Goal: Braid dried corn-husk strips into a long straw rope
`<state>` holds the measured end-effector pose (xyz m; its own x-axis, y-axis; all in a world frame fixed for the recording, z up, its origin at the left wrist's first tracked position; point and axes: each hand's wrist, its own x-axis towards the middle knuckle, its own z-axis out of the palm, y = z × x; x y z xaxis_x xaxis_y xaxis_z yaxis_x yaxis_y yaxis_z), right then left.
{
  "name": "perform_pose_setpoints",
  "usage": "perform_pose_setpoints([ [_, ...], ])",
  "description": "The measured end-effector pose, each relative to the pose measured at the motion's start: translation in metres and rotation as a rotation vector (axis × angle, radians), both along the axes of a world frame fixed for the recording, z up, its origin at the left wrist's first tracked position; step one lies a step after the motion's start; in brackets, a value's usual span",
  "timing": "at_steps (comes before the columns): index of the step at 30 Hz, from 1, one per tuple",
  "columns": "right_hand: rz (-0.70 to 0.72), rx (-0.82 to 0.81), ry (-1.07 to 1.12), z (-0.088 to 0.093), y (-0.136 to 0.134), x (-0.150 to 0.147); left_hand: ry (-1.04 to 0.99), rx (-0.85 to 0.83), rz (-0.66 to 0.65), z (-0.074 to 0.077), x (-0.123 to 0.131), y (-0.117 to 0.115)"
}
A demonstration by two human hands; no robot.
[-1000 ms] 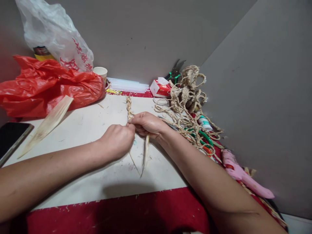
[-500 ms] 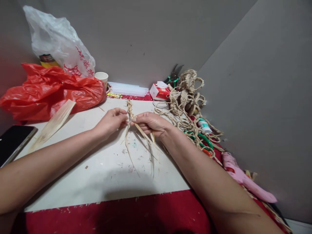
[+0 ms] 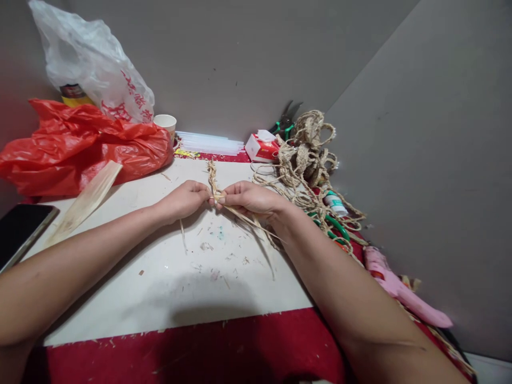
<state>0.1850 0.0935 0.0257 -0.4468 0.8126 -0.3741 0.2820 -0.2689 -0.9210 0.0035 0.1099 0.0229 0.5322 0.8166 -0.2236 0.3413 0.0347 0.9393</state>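
A short straw braid (image 3: 212, 173) points away from me over the white board (image 3: 160, 290), its loose strands coming toward my fingers. My left hand (image 3: 187, 200) is closed in a pinch at the braid's near end, and one thin strand hangs below it. From the other side my right hand (image 3: 250, 198) pinches the braid at the same spot, thumb and forefinger pressed together. Several pale strands trail from under the right hand toward the lower right. The two hands' fingertips nearly meet.
Left stand a red plastic bag (image 3: 80, 154), a pale dried husk (image 3: 86, 200) and a phone (image 3: 24, 232). Behind are a paper cup (image 3: 165, 124), clear sticks (image 3: 208, 143) and a tissue pack (image 3: 262, 146). Coiled braided rope (image 3: 308, 160), pruning shears (image 3: 286, 121) and a pink glue gun (image 3: 404, 293) lie right.
My left hand, loosely curled beside the braid before, now pinches its near end. The strands that hung down the middle have swung apart, one to the left hand, others rightward.
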Motion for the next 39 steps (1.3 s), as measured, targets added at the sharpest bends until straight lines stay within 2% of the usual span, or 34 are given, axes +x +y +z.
perform_pose_setpoints([
  [4, 0.028, 0.106, -0.106, 0.005, -0.003, -0.003, -0.038, -0.121, -0.021, -0.004, -0.001, 0.002],
  [10, 0.032, 0.161, -0.209, 0.009, -0.007, -0.008, -0.078, -0.169, -0.021, -0.005, 0.000, 0.002],
  [16, 0.072, 0.169, -0.226, 0.007, -0.005, -0.002, -0.038, -0.107, 0.021, -0.005, 0.001, -0.001],
  [21, 0.089, 0.173, -0.235, 0.011, -0.006, 0.001, -0.033, 0.063, 0.034, -0.013, 0.002, 0.000],
  [24, 0.042, 0.172, -0.276, 0.015, -0.010, -0.003, -0.009, 0.150, 0.030, -0.016, 0.003, -0.001],
  [28, -0.014, 0.249, -0.395, 0.020, -0.015, -0.011, 0.053, 0.224, 0.043, -0.015, 0.004, -0.003],
  [32, -0.123, 0.227, -0.359, 0.022, -0.016, -0.018, 0.062, 0.278, 0.074, -0.017, 0.005, -0.005],
  [35, -0.194, 0.147, -0.267, 0.019, -0.016, -0.021, 0.036, 0.250, 0.080, -0.018, 0.004, -0.005],
  [39, -0.232, 0.016, -0.145, 0.014, -0.017, -0.029, -0.026, 0.088, 0.090, -0.016, 0.003, -0.007],
])
